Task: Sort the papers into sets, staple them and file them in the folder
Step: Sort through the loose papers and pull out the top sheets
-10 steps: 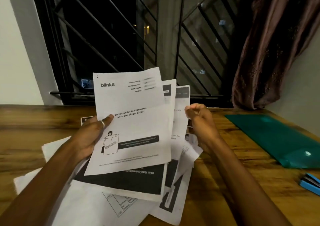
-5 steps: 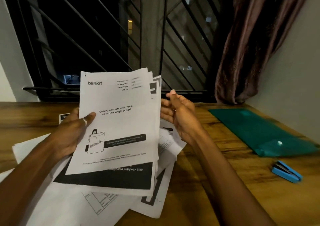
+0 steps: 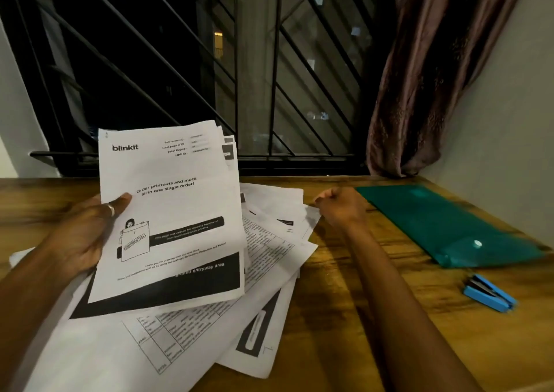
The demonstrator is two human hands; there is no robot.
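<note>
My left hand (image 3: 81, 235) holds up a stack of papers (image 3: 174, 211), thumb on the top sheet, which reads "blinkit". Under and to the right of the stack, several loose printed sheets (image 3: 269, 256) lie spread on the wooden table (image 3: 344, 316). My right hand (image 3: 341, 208) is low over the table at the right edge of these sheets. Its fingers are curled and pinch the corner of the topmost loose sheet. A green folder (image 3: 443, 223) lies flat at the right, and a blue stapler (image 3: 488, 294) sits in front of it.
A barred window (image 3: 180, 61) runs along the far edge of the table. A brown curtain (image 3: 434, 76) hangs in the back right corner, and a wall (image 3: 509, 121) borders the table's right side. Bare wood shows between the papers and the folder.
My right hand left the held stack and dropped down and right to the loose sheets, curling its fingers. The fanned sheets in my left hand are now squared behind the top page.
</note>
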